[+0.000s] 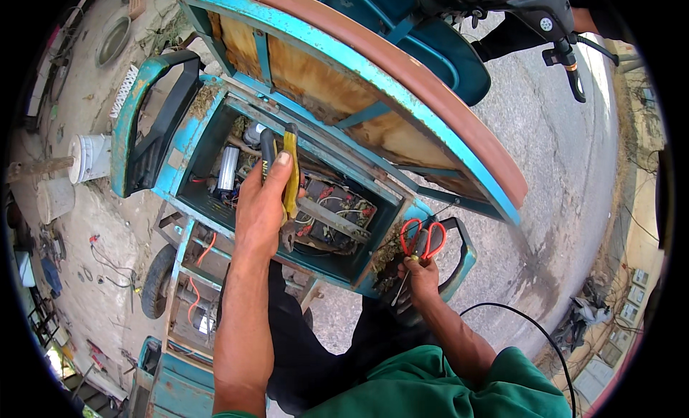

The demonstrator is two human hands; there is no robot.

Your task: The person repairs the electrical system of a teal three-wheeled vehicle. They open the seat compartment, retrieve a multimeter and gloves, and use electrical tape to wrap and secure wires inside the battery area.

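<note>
A: What is the biggest thing there?

B: A long raised seat lid with a blue metal frame, stained wooden underside and brown edge [308,70], slanting from upper left to lower right. Below it lies an open rectangular box of worn blue-painted metal [203,127], its long axis on much the same slant

A: What's inside?

B: Dark wired blocks with red fittings [323,235], partly covered by a metal bar, and toward the left end a silver metal case [228,168]. The wiring is too tangled to trace

A: And the left hand [260,202]?

B: Over the box, its fingers [278,174] closed round a pliers-like tool with one black and one yellow handle [292,177]. The handle ends point away from the person, long axis nearly upright in view; the tool's head is hard to make out

A: The right hand [422,276]?

B: By the box's right end, gripping scissors with red loop handles [429,254]. The loops point away from the person; the blades are mostly hidden. A thin straight metal rod [400,289] points down and left below the fingers, its upper end covered
</note>
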